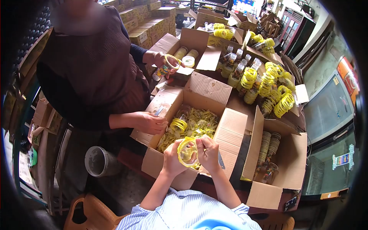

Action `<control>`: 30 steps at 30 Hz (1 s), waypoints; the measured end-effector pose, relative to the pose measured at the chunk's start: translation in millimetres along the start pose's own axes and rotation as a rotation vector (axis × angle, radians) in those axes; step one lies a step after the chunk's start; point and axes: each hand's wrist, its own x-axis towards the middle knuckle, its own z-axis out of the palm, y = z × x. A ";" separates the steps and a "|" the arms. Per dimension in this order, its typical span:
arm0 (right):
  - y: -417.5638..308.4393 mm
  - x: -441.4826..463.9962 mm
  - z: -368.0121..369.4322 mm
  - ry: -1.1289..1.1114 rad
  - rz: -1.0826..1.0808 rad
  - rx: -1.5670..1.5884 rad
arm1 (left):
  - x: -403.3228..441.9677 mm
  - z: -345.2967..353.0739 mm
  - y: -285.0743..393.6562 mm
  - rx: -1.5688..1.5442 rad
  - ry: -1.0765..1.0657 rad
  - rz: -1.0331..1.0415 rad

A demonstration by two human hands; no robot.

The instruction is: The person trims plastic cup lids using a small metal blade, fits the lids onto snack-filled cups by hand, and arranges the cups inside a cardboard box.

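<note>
My left hand (pixel 173 158) is wrapped around a clear plastic cup (pixel 188 154) with a yellow rim, its round mouth tilted up toward me. Close against the cup's right side, my right hand (pixel 208 154) is closed, fingers pinched near the rim. A thin metal blade (pixel 221 160) sticks out beside it, apparently held in that hand; its grip end is hidden. Beneath both hands stands an open cardboard box (pixel 207 87) full of yellow plastic scraps (pixel 203 122). Some yellow-rimmed cups (pixel 178 124) lie on the scraps.
Across the box, a co-worker's hand (pixel 152 123) is near another blade (pixel 159 111); their other hand (pixel 161 60) holds a cup. An open box (pixel 293 153) with stacked cups stands right. Stacked yellow-rimmed cups (pixel 266 85) fill the back right. A grey bucket (pixel 96 161) stands lower left.
</note>
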 end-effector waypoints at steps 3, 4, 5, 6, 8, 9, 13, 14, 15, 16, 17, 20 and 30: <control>1.2 -1.0 5.7 0.092 0.072 0.052 | 0.0 3.8 -1.1 -0.017 0.044 0.004; 3.4 -3.4 7.5 0.113 0.113 0.073 | -1.7 4.9 -2.2 -0.021 0.050 -0.003; 4.9 -5.7 9.1 0.134 0.155 0.094 | -3.4 5.9 -3.2 -0.025 0.056 -0.010; 5.2 -7.3 10.7 0.157 0.178 0.119 | -4.7 6.7 -4.1 -0.044 0.062 -0.011; 5.3 -9.8 13.5 0.204 0.226 0.168 | -6.5 8.3 -5.0 -0.083 0.074 -0.012; 5.7 -10.8 15.0 0.224 0.241 0.182 | -6.6 9.4 -4.9 -0.105 0.086 -0.016; 5.7 -15.5 21.8 0.307 0.291 0.251 | -9.2 13.7 -1.7 -0.170 0.142 -0.011; 5.6 -15.4 23.5 0.334 0.298 0.273 | -8.8 14.0 -1.0 -0.180 0.155 0.000; 6.2 -15.2 24.5 0.337 0.307 0.295 | -8.9 14.6 -0.4 -0.185 0.161 -0.016; 6.5 -16.4 24.9 0.336 0.320 0.316 | -11.0 15.3 0.9 -0.190 0.169 -0.036; 7.0 -14.5 24.7 0.337 0.325 0.338 | -9.6 16.2 1.2 -0.196 0.178 -0.049; 10.0 -1.1 10.8 0.031 0.513 0.477 | -8.2 9.4 -3.9 -0.137 0.145 -0.084; -0.8 -1.8 -14.0 -0.244 0.038 -0.325 | 1.3 -4.7 2.7 0.317 0.046 0.057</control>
